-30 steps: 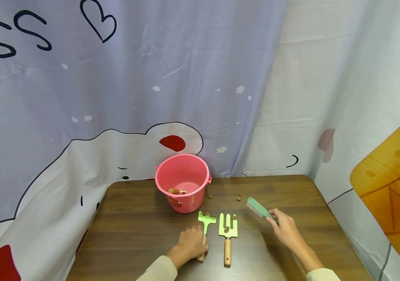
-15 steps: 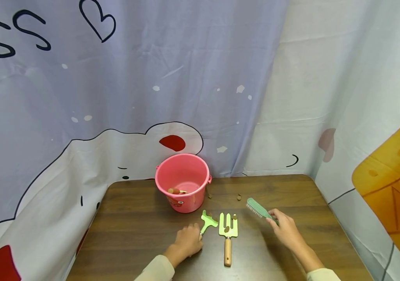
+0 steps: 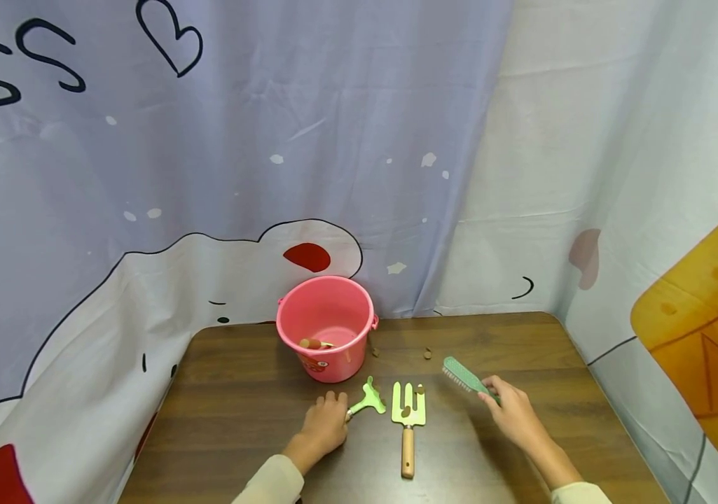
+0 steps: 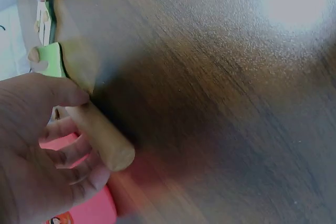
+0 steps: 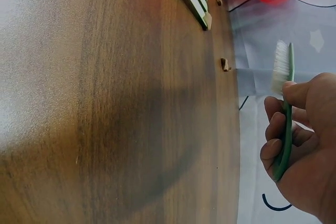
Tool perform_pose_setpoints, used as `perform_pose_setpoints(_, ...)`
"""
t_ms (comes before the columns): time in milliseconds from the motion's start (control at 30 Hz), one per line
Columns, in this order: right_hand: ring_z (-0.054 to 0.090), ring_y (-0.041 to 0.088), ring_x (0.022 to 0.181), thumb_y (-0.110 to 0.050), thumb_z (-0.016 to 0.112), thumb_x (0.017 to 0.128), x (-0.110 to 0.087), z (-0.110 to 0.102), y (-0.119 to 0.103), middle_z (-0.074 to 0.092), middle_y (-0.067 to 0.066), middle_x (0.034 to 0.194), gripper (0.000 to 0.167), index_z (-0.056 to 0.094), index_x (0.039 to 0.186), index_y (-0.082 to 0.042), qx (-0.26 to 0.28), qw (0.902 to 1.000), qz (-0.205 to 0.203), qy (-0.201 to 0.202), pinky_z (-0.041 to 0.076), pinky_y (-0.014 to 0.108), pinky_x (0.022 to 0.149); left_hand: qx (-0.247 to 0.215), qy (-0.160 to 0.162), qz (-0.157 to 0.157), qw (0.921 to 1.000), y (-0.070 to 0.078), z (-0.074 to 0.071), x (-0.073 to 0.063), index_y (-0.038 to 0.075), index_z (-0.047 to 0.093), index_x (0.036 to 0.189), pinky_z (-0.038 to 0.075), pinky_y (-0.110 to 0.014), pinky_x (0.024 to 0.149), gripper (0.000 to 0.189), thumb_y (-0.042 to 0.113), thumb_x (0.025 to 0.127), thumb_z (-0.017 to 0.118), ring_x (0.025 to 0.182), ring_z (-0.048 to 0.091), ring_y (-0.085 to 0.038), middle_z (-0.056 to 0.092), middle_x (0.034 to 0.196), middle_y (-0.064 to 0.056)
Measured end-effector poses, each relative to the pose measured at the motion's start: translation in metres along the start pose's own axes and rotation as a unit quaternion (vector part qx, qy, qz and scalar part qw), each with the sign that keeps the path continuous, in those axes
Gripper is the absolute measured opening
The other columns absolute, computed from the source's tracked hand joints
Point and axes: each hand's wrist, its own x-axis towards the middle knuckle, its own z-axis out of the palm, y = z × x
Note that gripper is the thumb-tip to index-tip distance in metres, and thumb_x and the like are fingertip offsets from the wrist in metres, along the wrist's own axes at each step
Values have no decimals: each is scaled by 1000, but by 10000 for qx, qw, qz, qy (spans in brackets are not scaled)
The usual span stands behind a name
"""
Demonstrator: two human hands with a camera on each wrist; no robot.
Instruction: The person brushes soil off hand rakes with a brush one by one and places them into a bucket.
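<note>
My left hand (image 3: 325, 423) grips the wooden handle (image 4: 105, 137) of a small green garden rake (image 3: 368, 399), thumb on top and fingers curled beneath in the left wrist view. The rake's head points right, toward a green garden fork (image 3: 408, 404) lying flat with its wooden handle toward me. Small brown bits rest on the fork's tines. Raised over the right side of the table, my right hand (image 3: 513, 411) holds a green brush (image 3: 464, 374) by its handle. Its pale bristles (image 5: 281, 66) show clearly in the right wrist view.
A pink bucket (image 3: 327, 311) stands at the back of the wooden table (image 3: 239, 406), with a wooden-handled tool (image 3: 313, 344) inside. Small brown pieces lie near the back edge, one of them a curled bit (image 3: 428, 353). A printed curtain (image 3: 359, 140) hangs behind.
My left hand has shifted left with the rake, whose handle has swung so the head now points more to the right, a little away from the fork. The right hand and brush stay put.
</note>
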Motion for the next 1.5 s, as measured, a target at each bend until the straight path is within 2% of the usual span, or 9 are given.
perform_pose_setpoints(133, 72, 38, 98, -8, 69, 96, -1, 1, 1, 75, 20, 106, 21, 66, 115, 0, 10, 10000, -2, -15, 59, 52, 82, 159, 227, 100, 9996, -4, 3, 0, 10, 56, 98, 48, -50, 67, 28, 9, 81, 79, 84, 58, -35, 58, 90, -13)
perform_pose_setpoints(333, 73, 38, 97, -8, 71, 96, -2, 1, 0, 75, 20, 105, 20, 66, 114, -1, -7, 10000, -27, 1, 60, 51, 81, 141, 558, 98, 9983, -8, 15, -3, 11, 55, 99, 42, -49, 68, 33, 2, 78, 80, 89, 55, -36, 56, 93, -13)
perform_pose_setpoints(467, 73, 39, 98, -8, 71, 95, -2, 1, 0, 75, 19, 105, 19, 66, 113, -1, -14, 10000, -46, 21, 59, 52, 82, 220, 936, 137, 9953, -9, 22, -4, 10, 56, 99, 41, -48, 66, 31, 6, 80, 80, 89, 54, -36, 55, 93, -14)
perform_pose_setpoints(600, 73, 40, 100, -8, 69, 96, -3, 1, -1, 75, 20, 106, 20, 66, 115, 0, 5, 10000, -49, -35, 60, 52, 83, 261, 1177, 142, 9926, -10, 27, -3, 10, 55, 98, 39, -46, 65, 28, 11, 83, 79, 88, 53, -35, 54, 93, -14)
perform_pose_setpoints(867, 73, 41, 100, -8, 68, 97, -3, 0, 1, 74, 22, 107, 21, 65, 115, 2, 50, 9999, -81, -66, 60, 53, 84, 312, 951, 8, 9950, -14, 26, -1, 12, 56, 100, 39, -49, 70, 25, 8, 87, 76, 91, 54, -34, 56, 96, -11)
perform_pose_setpoints(1067, 73, 40, 100, -7, 69, 97, -4, 0, 0, 74, 21, 106, 20, 66, 114, 1, 20, 10000, -44, -65, 60, 52, 83, 477, 1036, 214, 9932, -15, 21, 0, 13, 55, 101, 37, -47, 71, 38, 5, 76, 83, 90, 56, -34, 57, 101, -10)
perform_pose_setpoints(1167, 73, 41, 100, -6, 69, 96, -4, 0, 0, 74, 22, 106, 20, 66, 114, 2, 29, 10000, -59, -64, 60, 52, 83, 530, 1166, 291, 9913, -15, 20, 1, 13, 56, 100, 36, -45, 71, 34, 11, 81, 83, 88, 56, -34, 57, 100, -9)
perform_pose_setpoints(1300, 72, 42, 101, -6, 68, 97, -4, 0, 1, 74, 23, 107, 20, 65, 115, 2, 53, 9999, -52, -129, 60, 52, 84, 515, 1293, 338, 9897, -15, 17, 1, 13, 56, 100, 36, -45, 70, 21, 22, 93, 74, 85, 56, -33, 57, 96, -8)
perform_pose_setpoints(1500, 72, 41, 100, -6, 69, 96, -4, 0, 1, 74, 22, 106, 20, 65, 114, 2, 20, 9999, -58, -118, 60, 51, 83, 528, 1318, 354, 9892, -17, 11, 0, 12, 57, 100, 35, -43, 69, 22, 25, 94, 74, 83, 55, -32, 56, 93, -8)
